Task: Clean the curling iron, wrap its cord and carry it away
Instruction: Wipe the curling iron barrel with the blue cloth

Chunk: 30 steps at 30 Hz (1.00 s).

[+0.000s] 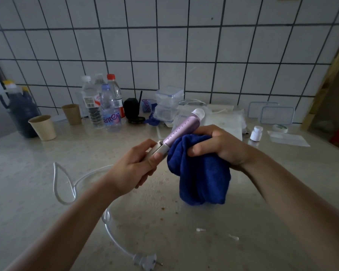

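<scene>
Dark jug (18, 112): far left of the counter (24, 202), at ten o'clock from the hands, against the tiled wall.
Paper cups: one (43, 127) just in front of the jug, another (71, 114) further back, at two o'clock from the first.
Cord (64, 184): white, lying in a loose loop on the counter at eight o'clock from the left hand; it passes under the left forearm.
Water bottles (106, 106): a cluster standing by the wall, at eleven o'clock from the hands.
Plug (147, 261): flat on the counter at six o'clock, near the bottom edge.
Left hand (133, 167): fingers curled round the pale handle, thumb pressed along it.
Curling iron (181, 130): held up off the counter between both hands, lilac barrel pointing to one o'clock, white tip topmost.
Blue cloth (202, 173): bunched against the barrel's lower side, its tail hanging toward six o'clock.
Right hand (221, 145): fingers closed round the cloth, pressing it to the barrel.
Cotton swabs (201, 229): two lying apart on the counter at five o'clock.
Small white bottle (256, 133): upright at three o'clock from the right hand.
</scene>
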### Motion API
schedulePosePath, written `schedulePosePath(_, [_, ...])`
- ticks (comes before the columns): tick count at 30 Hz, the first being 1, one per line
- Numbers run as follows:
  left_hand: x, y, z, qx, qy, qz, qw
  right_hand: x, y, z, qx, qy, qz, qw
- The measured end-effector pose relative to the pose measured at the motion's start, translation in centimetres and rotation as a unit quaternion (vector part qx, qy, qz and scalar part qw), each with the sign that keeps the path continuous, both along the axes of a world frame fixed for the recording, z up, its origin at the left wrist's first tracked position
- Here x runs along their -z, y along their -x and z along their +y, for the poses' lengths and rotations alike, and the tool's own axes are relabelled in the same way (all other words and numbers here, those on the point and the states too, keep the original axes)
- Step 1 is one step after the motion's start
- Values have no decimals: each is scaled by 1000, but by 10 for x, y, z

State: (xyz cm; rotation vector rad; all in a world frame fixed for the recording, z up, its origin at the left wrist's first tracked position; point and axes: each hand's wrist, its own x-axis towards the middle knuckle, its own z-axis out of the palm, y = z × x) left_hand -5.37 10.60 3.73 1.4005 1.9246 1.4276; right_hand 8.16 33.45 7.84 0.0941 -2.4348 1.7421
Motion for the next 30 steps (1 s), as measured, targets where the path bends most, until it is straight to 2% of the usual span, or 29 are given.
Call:
schedulePosePath(6, [1,3,-3,1,-6,-11,1000,-11,-10,25,26,89,41,995])
schedulePosePath(15, [5,8,-5,-5,-19,-14,1000,9,2,-14,-19,43,2,999])
schedulePosePath(22, [4,4,2,34,-62,-103,992,3,4,-14,8,30,68,997])
schedulePosePath(27, [4,1,2,39,-54,-123,990,-10,-3,6,74,97,128,984])
schedulePosePath(30, [5,-3,5,38,-59,-130,989,-7,-3,1,68,45,123,989])
